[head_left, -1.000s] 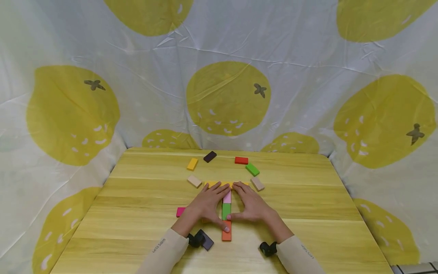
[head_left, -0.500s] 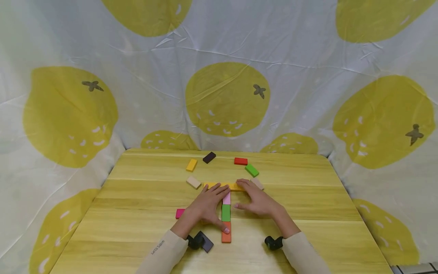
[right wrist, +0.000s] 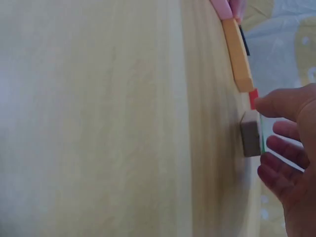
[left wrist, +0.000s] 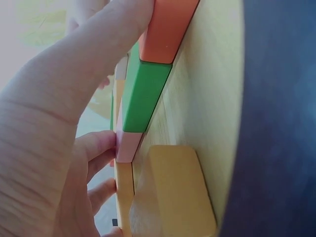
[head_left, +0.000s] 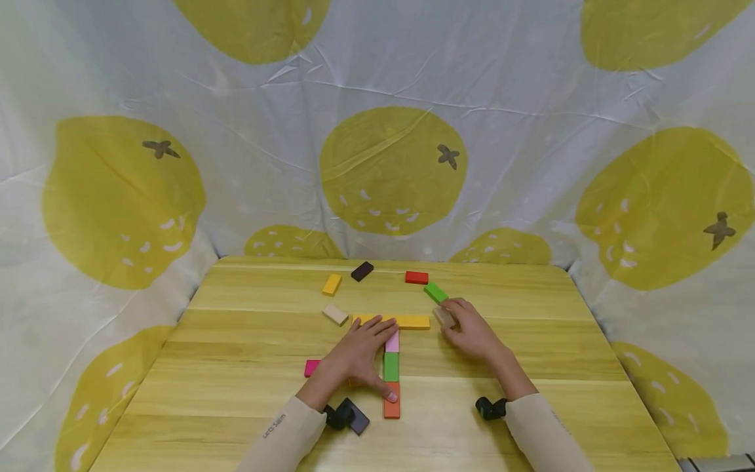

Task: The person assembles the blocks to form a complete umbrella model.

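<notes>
My left hand [head_left: 362, 354] rests spread over a T of flat wooden blocks. Its fingertips touch the yellow crossbar [head_left: 414, 322] and the pink block [head_left: 392, 341], while the thumb lies on the orange block [head_left: 392, 410] at the stem's near end. Between pink and orange sits a green block [head_left: 391, 366]. Under the left palm, a loose yellow block [left wrist: 180, 192] shows in the left wrist view. My right hand [head_left: 474, 334] is at a beige block [right wrist: 251, 133] just right of the crossbar, thumb and fingers spread to either side of it.
Beyond the T lie a second beige block [head_left: 335, 314], a yellow block [head_left: 331, 284], a black block [head_left: 362, 271], a red block [head_left: 416, 278] and a bright green block [head_left: 436, 292]. A magenta block [head_left: 311, 368] and a dark grey block [head_left: 358, 417] are by the left forearm.
My right hand has left the crossbar and stem and moved right to the beige block. The left hand has stayed in place on the T.
</notes>
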A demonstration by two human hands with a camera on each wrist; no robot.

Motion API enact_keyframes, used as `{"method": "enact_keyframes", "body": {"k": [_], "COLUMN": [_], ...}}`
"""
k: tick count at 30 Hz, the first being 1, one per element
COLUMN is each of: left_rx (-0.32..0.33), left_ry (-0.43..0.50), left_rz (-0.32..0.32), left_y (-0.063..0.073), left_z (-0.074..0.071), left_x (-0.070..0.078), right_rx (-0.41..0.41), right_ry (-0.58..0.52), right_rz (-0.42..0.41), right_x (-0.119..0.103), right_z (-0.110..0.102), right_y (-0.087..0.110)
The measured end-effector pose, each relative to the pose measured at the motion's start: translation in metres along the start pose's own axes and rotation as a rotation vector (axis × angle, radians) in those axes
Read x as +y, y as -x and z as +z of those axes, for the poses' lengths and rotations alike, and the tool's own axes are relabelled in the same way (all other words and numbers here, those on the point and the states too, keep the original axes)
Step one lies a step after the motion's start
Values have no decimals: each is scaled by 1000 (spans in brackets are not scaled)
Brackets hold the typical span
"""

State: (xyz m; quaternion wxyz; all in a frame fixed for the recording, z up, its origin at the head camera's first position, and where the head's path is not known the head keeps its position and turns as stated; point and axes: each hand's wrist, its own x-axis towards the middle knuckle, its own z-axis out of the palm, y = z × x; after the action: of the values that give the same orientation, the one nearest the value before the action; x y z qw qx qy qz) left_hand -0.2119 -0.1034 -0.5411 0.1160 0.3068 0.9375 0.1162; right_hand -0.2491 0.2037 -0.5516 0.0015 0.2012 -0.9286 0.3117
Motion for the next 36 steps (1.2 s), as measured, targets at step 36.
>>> {"method": "enact_keyframes", "body": {"k": [36], "left_rx": [2], "left_ry": [28], "left_rz": [-3], "left_y": [1], "left_z": [0], "left_x": [0], "right_rx": [-78], "right_ry": [-134], "right_rz": [15], "right_x": [7], "right_z": [4], "right_y": [-7]}}
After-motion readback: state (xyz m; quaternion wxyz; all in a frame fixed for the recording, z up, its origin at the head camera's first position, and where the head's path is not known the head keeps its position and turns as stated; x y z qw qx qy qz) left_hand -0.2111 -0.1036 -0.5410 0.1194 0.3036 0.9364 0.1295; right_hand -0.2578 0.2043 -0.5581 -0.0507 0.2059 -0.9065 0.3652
